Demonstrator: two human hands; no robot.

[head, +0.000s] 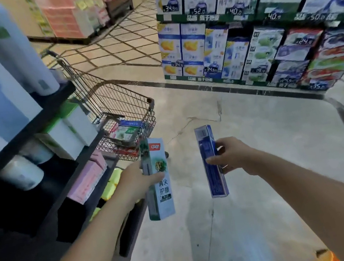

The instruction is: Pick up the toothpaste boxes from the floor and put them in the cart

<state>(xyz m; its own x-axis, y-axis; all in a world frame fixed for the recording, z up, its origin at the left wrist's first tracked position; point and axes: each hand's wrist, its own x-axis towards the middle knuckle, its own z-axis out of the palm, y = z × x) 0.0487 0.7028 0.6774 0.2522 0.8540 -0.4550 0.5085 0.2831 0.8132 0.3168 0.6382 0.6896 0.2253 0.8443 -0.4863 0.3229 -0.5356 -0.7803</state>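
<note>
head view, largest first: the pale polished stone floor [259, 138] runs ahead between a dark metal shelving unit [37, 175] on the left, stocked with white packages, and a low display of stacked blue and white cartons [233, 51] on the right. beside the shelving stands the brown wire shopping cart [116, 103], and several toothpaste boxes [125, 133] already lie in its basket, so part of the job looks done. nearer the camera, the left hand [136, 179] grips a long pale green and white toothpaste box [157, 178] around its middle, held roughly upright just short of the cart's near end. the right hand [229, 154] pinches a long dark blue toothpaste box [211, 160] by its side, well to the right of the cart. both boxes are off the floor and neither is in the basket yet. no further boxes show on the visible floor, so dropping these two in may be all that is left, though the floor behind is out of sight.
</note>
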